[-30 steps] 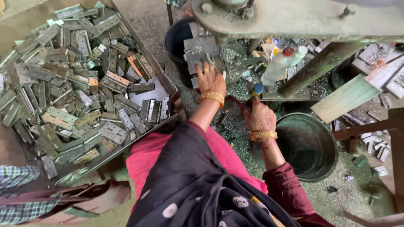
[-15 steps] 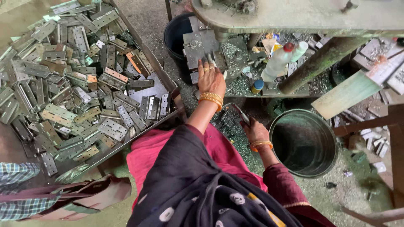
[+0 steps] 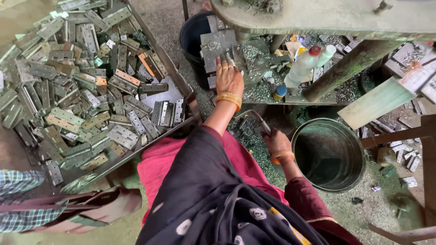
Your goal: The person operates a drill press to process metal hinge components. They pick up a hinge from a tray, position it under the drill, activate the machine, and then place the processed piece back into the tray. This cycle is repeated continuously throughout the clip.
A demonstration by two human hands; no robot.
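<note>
View from above of a person seated at a low metal desk [image 3: 272, 97], both hands at work. The left hand [image 3: 228, 77] lies flat, fingers extended, on a grey steel block [image 3: 217, 45] that sits on the desk; the grip is open, pressing rather than clasping. The right hand [image 3: 278, 144] is lower, in front of the desk edge, closed around the end of a thin metal lever [image 3: 254, 117] that runs up and to the left from the fist.

The steel block is thick, angular and rigid; it is judged heavy, unlikely to slide under a flat palm, and best held by its outer edges. The lever is slender, stiff and smooth, and is judged to offer the surest hold at its free end, where the fist now sits.

Containers. A large shallow tray [image 3: 179, 90] at left holds a loose heap of flat steel hinges [image 3: 81, 90], most of them grey and a few rust-toned, lying at all angles; such plates are judged hard, sharp-edged and prone to slipping over one another. A round metal bucket [image 3: 352, 179] stands on the floor just beside the right hand, and its dark interior shows no contents. A dark bucket [image 3: 190, 38] stands behind the block, partly hidden, contents not visible. A white plastic bottle [image 3: 305, 68] with a red cap and a small blue-capped jar [image 3: 279, 92] rest on the desk among metal shavings [image 3: 259, 90]. Shavings also cover the floor [image 3: 386, 213].
</note>
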